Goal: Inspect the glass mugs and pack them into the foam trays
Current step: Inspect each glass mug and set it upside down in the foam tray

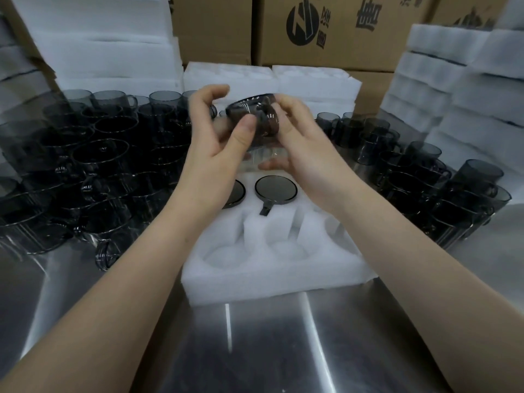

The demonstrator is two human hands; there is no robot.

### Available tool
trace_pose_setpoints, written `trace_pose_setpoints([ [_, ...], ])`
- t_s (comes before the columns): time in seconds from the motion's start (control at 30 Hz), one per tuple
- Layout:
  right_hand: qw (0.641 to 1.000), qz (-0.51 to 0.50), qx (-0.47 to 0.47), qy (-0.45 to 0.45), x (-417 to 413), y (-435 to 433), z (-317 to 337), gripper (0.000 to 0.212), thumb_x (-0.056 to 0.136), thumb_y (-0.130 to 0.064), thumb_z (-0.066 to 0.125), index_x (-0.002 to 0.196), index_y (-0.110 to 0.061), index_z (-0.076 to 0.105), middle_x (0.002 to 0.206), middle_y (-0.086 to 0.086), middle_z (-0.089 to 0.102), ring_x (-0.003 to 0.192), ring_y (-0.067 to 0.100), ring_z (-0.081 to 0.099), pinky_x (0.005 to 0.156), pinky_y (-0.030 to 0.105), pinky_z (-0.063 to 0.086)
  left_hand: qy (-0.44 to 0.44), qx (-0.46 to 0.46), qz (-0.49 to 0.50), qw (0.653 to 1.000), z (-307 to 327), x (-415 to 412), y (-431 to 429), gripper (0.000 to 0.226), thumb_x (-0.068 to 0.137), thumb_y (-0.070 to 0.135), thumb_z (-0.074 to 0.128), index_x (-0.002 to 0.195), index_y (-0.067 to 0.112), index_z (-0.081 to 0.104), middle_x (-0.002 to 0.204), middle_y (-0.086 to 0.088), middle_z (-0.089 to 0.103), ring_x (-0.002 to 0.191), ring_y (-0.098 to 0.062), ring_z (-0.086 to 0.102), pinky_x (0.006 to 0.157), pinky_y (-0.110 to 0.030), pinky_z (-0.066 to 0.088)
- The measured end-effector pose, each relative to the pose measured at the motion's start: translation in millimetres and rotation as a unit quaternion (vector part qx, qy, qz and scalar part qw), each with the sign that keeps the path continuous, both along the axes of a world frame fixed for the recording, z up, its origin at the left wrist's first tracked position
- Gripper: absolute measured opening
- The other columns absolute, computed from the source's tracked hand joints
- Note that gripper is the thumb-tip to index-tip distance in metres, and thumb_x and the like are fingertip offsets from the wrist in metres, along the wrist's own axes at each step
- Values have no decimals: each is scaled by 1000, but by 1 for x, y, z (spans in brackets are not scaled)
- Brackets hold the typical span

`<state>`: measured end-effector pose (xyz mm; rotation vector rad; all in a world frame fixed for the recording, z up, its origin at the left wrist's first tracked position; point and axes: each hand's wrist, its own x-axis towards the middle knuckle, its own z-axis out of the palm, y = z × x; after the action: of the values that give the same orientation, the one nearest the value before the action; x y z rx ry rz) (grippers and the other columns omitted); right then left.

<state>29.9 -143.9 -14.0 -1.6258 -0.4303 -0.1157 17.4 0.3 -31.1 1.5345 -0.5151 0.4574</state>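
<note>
A smoky grey glass mug (pixel 256 117) is held tilted above the foam tray (pixel 272 268), its handle facing me. My left hand (pixel 218 143) grips it from the left with the thumb on its side. My right hand (pixel 300 143) holds it from the right and below. In the white foam tray, two mugs sit upside down in the far pockets: one (pixel 275 189) shows fully with its handle toward me, the other (pixel 236 191) is half hidden by my left wrist. The near pockets hold nothing.
Many dark glass mugs (pixel 93 165) crowd the steel table (pixel 283 350) at the left, and more mugs (pixel 425 177) stand at the right. Foam trays are stacked at the right (pixel 453 89), behind (pixel 272 78) and at the far left. Cardboard boxes (pixel 340 29) line the back.
</note>
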Motion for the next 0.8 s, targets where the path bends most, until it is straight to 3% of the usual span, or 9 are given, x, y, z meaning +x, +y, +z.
trace_pose_setpoints([
  [0.07, 999, 44, -6, 15, -3, 3, 0, 41, 101, -43, 39, 135, -20, 44, 129, 6, 59, 113, 23, 63, 82, 40, 56, -15, 23, -8, 1000, 1, 0, -1, 24, 98, 26, 49, 122, 21, 45, 109, 2, 65, 105, -16, 64, 92, -39, 53],
  [0.23, 996, 52, 62, 33, -7, 3, 3, 35, 101, -36, 44, 127, -14, 51, 127, 19, 61, 101, 36, 69, 84, 54, 57, -5, 62, 34, 997, 6, -5, -1, 30, 90, 33, 56, 120, 33, 56, 126, -1, 51, 117, -11, 54, 98, -27, 46],
  [0.4, 999, 13, 31, -11, -12, 4, 6, 22, 103, -33, 41, 114, -19, 56, 106, 20, 66, 66, 31, 66, 57, 40, 58, -11, 67, 30, 997, 7, -11, 0, 51, 87, 27, 63, 136, 24, 49, 128, -12, 52, 109, -9, 54, 91, -21, 47],
  [0.47, 999, -10, 33, -25, -13, 5, 6, 23, 104, -31, 39, 112, -19, 57, 100, 10, 66, 72, 24, 67, 58, 37, 58, -24, 82, 21, 996, 7, -11, 0, 59, 82, 30, 71, 136, 28, 48, 128, -8, 54, 113, -11, 55, 97, -29, 48],
  [0.53, 998, -36, 43, -27, -11, 6, 5, 28, 105, -29, 38, 113, -13, 60, 108, 9, 66, 97, 21, 67, 77, 42, 59, -40, 119, 33, 992, 6, -12, -1, 70, 70, 37, 79, 133, 35, 48, 127, 1, 55, 118, -13, 56, 104, -38, 45],
  [0.6, 997, -48, 67, 4, -9, 5, 6, 32, 105, -29, 36, 116, -12, 62, 120, 16, 64, 113, 28, 63, 95, 52, 52, -64, 141, 62, 986, 5, -11, -2, 72, 67, 30, 86, 130, 33, 52, 125, 7, 58, 119, -14, 56, 103, -38, 46],
  [0.7, 991, -23, 115, 66, -10, 2, 9, 37, 106, -30, 35, 121, -10, 61, 122, 22, 63, 112, 38, 63, 93, 59, 52, -99, 152, 85, 980, 2, -9, -3, 64, 71, 9, 82, 128, 23, 56, 121, 10, 62, 116, -12, 59, 100, -35, 48],
  [0.8, 985, 3, 148, 89, -11, -3, 11, 39, 106, -32, 34, 126, -8, 58, 123, 23, 63, 107, 44, 64, 83, 52, 56, -103, 127, 44, 985, 1, -8, -1, 62, 72, -3, 76, 126, 18, 55, 120, 6, 62, 116, -14, 60, 101, -36, 49],
])
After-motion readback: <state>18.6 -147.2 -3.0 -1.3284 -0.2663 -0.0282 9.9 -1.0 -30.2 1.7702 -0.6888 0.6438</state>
